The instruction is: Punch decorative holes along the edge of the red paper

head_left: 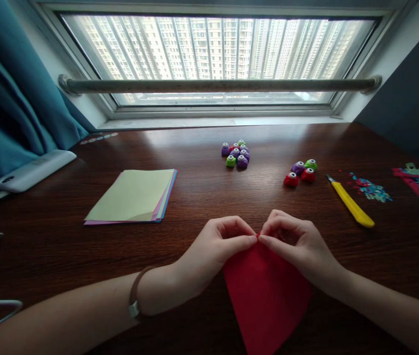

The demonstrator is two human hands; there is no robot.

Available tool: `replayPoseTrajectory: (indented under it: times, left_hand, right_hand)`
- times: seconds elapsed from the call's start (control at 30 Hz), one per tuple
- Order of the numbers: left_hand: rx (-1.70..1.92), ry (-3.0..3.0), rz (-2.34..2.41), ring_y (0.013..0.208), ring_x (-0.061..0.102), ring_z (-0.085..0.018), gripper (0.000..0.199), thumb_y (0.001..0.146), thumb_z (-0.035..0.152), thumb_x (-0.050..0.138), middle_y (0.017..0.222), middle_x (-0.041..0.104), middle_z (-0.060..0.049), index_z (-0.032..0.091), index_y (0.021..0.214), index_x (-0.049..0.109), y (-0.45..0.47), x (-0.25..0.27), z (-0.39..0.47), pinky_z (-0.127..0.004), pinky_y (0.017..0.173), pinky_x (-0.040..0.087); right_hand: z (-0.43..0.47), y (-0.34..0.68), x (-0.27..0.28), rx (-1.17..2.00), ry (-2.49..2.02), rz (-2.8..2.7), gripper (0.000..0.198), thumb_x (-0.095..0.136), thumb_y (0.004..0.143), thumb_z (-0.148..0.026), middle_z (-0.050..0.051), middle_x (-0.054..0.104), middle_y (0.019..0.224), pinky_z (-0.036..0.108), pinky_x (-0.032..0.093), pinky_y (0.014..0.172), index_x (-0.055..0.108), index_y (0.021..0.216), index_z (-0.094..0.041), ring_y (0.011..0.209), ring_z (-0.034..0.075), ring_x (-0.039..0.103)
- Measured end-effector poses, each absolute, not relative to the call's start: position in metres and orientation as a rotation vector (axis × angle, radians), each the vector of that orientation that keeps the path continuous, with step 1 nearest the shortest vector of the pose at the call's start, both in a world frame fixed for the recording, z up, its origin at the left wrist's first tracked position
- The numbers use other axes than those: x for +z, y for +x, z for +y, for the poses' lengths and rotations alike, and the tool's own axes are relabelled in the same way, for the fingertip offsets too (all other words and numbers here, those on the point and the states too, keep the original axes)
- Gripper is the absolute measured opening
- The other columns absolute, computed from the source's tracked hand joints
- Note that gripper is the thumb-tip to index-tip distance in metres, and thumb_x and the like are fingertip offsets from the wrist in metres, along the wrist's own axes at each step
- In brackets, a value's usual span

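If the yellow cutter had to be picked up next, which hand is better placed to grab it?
Probably the right hand. The yellow cutter lies on its side of the desk, just beyond it, while the left hand would have to cross over the red paper that both pinch.

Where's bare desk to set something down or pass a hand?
Bare wood lies between the paper stack and the purple punch cluster, and left of the stack toward the white device. Crowded: right side, around the four punches, yellow knife and confetti.
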State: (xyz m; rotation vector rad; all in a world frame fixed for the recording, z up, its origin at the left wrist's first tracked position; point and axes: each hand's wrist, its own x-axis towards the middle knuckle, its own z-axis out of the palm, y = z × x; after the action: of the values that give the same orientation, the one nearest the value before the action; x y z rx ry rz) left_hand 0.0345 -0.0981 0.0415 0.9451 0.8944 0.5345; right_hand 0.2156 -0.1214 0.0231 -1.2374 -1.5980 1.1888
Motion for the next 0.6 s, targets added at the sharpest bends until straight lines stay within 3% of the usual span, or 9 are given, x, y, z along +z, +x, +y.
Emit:
replayPoseTrajectory:
  times: [0.17, 0.4, 0.6]
  left_hand:
    - [0.536, 0.897, 0.875, 0.063, 0.053, -0.010, 0.015, 0.071, 0.027, 0.067, 0.071, 0.060, -0.001, 0.014, 0.076, 0.062, 0.0341, 0.0413, -0.0995, -0.019, 0.058, 0.038]
    - [0.521, 0.923, 0.806, 0.063, 0.053, -0.010, 0.017, 0.071, 0.027, 0.067, 0.072, 0.060, -0.002, 0.012, 0.078, 0.062, 0.0341, 0.0424, -0.0985, -0.019, 0.057, 0.038]
    - [0.509, 0.972, 0.819, 0.066, 0.055, -0.011, 0.020, 0.072, 0.030, 0.067, 0.075, 0.061, -0.003, 0.013, 0.079, 0.061, 0.0341, 0.0446, -0.0972, -0.020, 0.059, 0.039]
  right_hand:
    - [-0.1188, 0.2160, 0.0247, 1.422, -1.149, -1.477, 0.016, 0.061, 0.080, -0.028, 0.001, 0.048, 0.072, 0.021, 0.034, 0.059, 0.059, 0.072, -0.014, 0.068, 0.009, 0.045]
    - [-0.1177, 0.2171, 0.0179, 1.986, -0.924, -0.957, 0.020, 0.068, 0.074, -0.027, 0.001, 0.047, 0.069, 0.019, 0.032, 0.057, 0.056, 0.073, -0.011, 0.062, 0.007, 0.044]
    - [-0.1168, 0.2182, 0.0189, 2.024, -0.890, -0.910, 0.021, 0.070, 0.071, -0.026, 0.002, 0.047, 0.068, 0.018, 0.032, 0.055, 0.056, 0.072, -0.011, 0.061, 0.008, 0.045]
